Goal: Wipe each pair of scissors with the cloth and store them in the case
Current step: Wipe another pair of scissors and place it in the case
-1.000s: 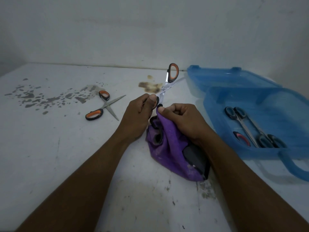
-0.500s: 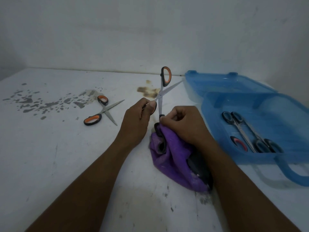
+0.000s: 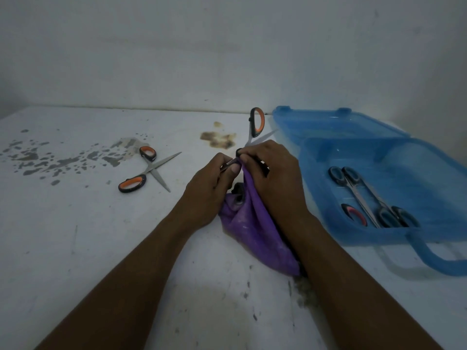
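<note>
1. We see the held scissors (image 3: 256,122) open above the surface (image 3: 75,248), one orange-and-black loop uppermost and a bare blade pointing right, toward the case (image 3: 353,236).
2. The left hand (image 3: 209,193) has its fingers (image 3: 233,169) clamped on the lower end of them; we cannot tell whether on loop or blade.
3. The right hand (image 3: 273,178) has its fingers (image 3: 252,157) curled, pinching the purple cloth (image 3: 255,228) against the metal; the rest hangs limp to the surface.
4. We judge the pair light, stiff and sharp-edged, its steel slick under fabric. It is best gripped by the plastic loops, with cloth between fingertips and edge.
5. A second pair (image 3: 149,170) lies open on the surface to the left, well apart. The stored pairs (image 3: 364,198) lie inside the open case.
</note>
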